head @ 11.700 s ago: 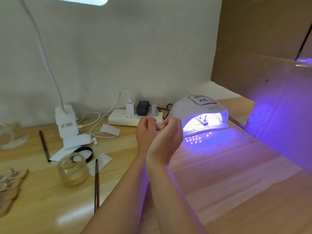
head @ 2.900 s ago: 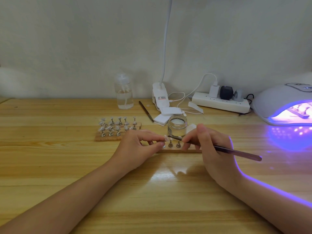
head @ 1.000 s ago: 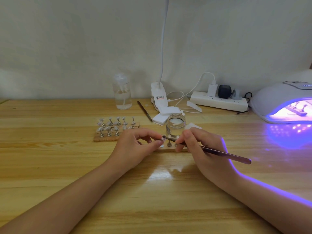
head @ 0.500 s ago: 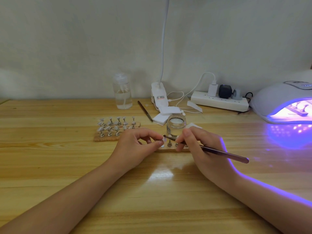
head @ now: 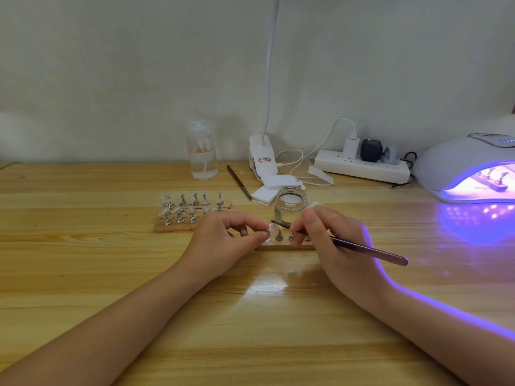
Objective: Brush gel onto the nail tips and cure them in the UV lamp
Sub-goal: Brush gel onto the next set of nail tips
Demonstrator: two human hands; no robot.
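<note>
Item one, toward the left of the tabletop point(head: 83, 274): a wooden rack of nail tips point(head: 192, 210) on metal stands, two rows, sitting untouched behind your left hand; whether these are already coated cannot be told, so count them as likely waiting. Item two, far edge: a clear pump bottle point(head: 202, 154), a spare brush point(head: 239, 181) lying flat, the clip base of a desk lamp point(head: 263, 158) and some white pads point(head: 274, 188). Item three, centre: your left hand point(head: 223, 246), fingers point(head: 260, 235) pinching the small nail tip point(head: 269, 227) on its stand at the left end of a second wooden strip point(head: 284, 246); the neighbouring stands on that strip look bare, though they are too small to be sure. Item four: the open gel jar point(head: 290, 204), just behind that strip. Item five: your right hand point(head: 334, 246), fingers pinching the gel brush point(head: 351, 245) like a pen, its bristle end touching or almost touching the held tip. Item six, far edge: a power strip point(head: 362, 168) with plugs. Item seven, right edge: the UV lamp point(head: 468, 168), lit violet, with another strip of stands point(head: 490, 185) inside. Status, as a judgement: one batch is curing, one tip is under the brush, and the two-row rack appears to remain, plus the lamp run for each.
</note>
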